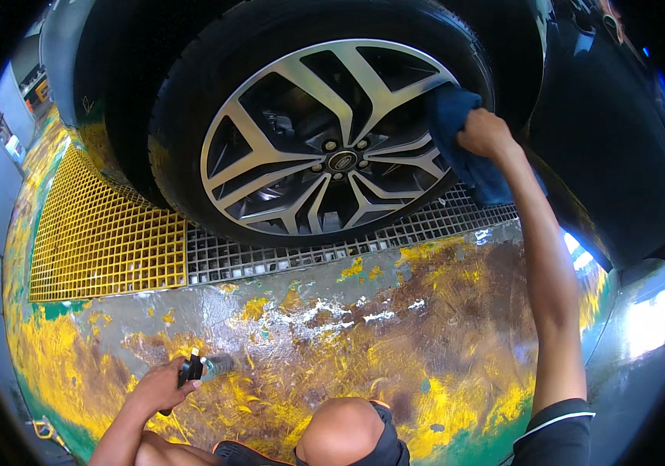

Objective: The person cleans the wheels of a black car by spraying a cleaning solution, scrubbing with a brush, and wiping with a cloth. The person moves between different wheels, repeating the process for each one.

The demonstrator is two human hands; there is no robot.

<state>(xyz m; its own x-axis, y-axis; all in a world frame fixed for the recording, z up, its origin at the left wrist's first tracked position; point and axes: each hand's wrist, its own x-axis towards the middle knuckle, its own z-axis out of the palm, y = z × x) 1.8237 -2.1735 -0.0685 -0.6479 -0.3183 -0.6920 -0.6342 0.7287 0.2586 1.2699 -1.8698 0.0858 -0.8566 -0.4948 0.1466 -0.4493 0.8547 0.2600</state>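
Observation:
My right hand grips a dark blue cloth and holds it against the right edge of a car's alloy wheel, at the rim and tyre. The rest of the cloth hangs down beside the tyre. At the lower left, my left hand is closed around the black trigger head of a clear spray bottle, above the floor and away from the wheel. The wheel has split silver spokes with dark gaps, and brake parts show behind them.
Under the tyre runs a grey floor grating, joined on the left by a yellow grating. The painted floor is worn, with wet-looking shiny patches. Dark car body panels rise at the right. My bare knee is at the bottom.

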